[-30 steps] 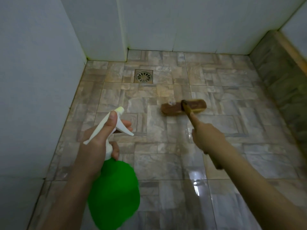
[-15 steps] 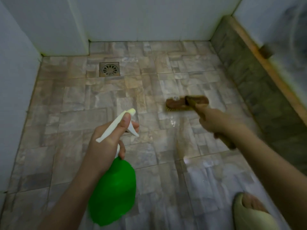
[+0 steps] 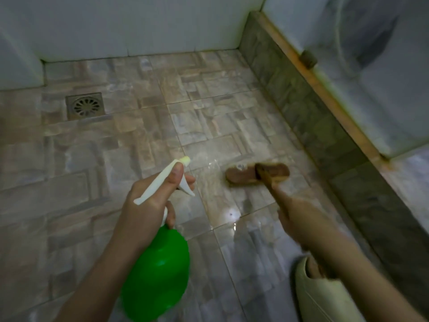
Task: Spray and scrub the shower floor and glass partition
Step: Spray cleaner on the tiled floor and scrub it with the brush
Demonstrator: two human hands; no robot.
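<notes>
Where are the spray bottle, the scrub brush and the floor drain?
spray bottle (image 3: pixel 155 273): head view, on its green body.
scrub brush (image 3: pixel 241 176): head view, on its bristle head.
floor drain (image 3: pixel 85 106): head view, on its round grille.

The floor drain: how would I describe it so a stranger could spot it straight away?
Start at the tiled shower floor and look to its far left, near the white wall. There sits the drain, a square metal plate with a round ring of slots. It is the only metal piece among the brown stone-patterned tiles.

bare forearms, no sleeves; a cream slipper (image 3: pixel 325 296) on one foot.
</notes>
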